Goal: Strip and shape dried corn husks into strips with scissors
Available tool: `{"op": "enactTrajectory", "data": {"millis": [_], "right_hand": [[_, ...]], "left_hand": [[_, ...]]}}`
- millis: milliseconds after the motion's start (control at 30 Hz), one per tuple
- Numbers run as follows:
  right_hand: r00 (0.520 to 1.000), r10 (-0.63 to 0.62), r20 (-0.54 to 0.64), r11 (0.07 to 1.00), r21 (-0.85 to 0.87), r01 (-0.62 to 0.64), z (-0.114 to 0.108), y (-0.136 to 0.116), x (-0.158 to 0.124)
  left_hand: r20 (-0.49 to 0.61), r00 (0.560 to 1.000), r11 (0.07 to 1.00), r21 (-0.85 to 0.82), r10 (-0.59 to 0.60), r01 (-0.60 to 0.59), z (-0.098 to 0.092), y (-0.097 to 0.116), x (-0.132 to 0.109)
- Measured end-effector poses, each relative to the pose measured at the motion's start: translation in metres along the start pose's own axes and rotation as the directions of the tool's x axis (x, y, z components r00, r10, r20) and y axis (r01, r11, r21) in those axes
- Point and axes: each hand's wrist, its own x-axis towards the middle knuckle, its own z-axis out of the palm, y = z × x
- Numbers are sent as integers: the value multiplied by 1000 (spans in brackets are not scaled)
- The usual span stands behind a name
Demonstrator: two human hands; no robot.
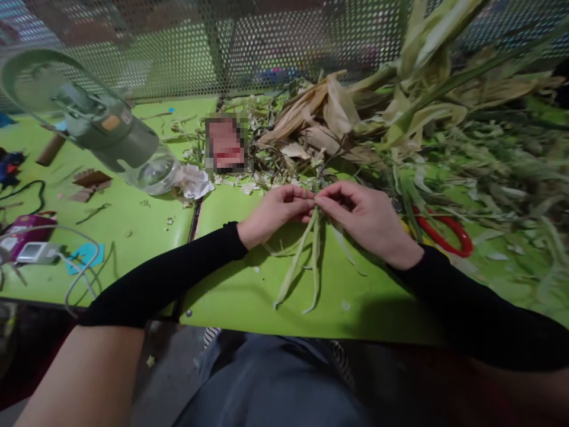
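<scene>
Several narrow green corn husk strips (315,255) hang down from between my two hands, fanning out over the green tabletop (231,284). My left hand (284,209) pinches the upper end of the strips with thumb and fingers. Close against it, my right hand (362,214) pinches the same spot, its thumb and forefinger pressed together. The exact joint of the strips is partly covered by the fingertips. Just right of my right hand lies a pair of red-handled scissors (457,240), mostly covered by husk scraps.
Dry corn husks (338,112) and shredded scraps are heaped at the back and right. A clear bottle with a green lid (128,133) stands at left, near crumpled paper (195,181) and a pixelated rectangle (226,142). A white charger (38,252) with its cable lies far left. Perforated metal mesh (178,53) rises behind.
</scene>
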Motion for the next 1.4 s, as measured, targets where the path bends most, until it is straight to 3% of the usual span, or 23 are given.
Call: {"op": "enactTrajectory", "data": {"millis": [200, 467, 667, 767, 867, 1100, 1167, 1233, 1400], "right_hand": [[999, 10, -41, 1000, -2, -10, -2, 2, -2], [995, -34, -97, 999, -24, 32, -14, -1, -2], [997, -5, -82, 991, 131, 15, -10, 2, 0], [992, -87, -88, 978, 181, 102, -8, 1, -2], [967, -237, -90, 959, 137, 248, -6, -2, -4], [929, -356, 103, 933, 89, 347, -3, 1, -5], [932, -343, 114, 929, 189, 319, -1, 6, -4], [958, -263, 116, 916, 341, 210, 2, 8, -5], [999, 2, 50, 712, 701, -37, 4, 5, -5]], "left_hand": [[0, 998, 997, 42, 61, -61, -2, 4, -2], [-97, 988, 990, 77, 121, -114, -10, 14, 0], [-14, 998, 988, 143, 60, -58, -7, 10, -2], [36, 997, 977, 199, 74, -80, -3, 8, -6], [8, 996, 980, 174, 94, -94, 0, 6, -9], [-44, 996, 995, 57, 82, -79, 3, -1, -10], [-25, 996, 995, 62, 81, -79, 4, 0, -10], [7, 994, 986, 128, 108, -108, 3, 4, -11], [114, 968, 861, 442, 226, -253, -8, 20, -13]]}}
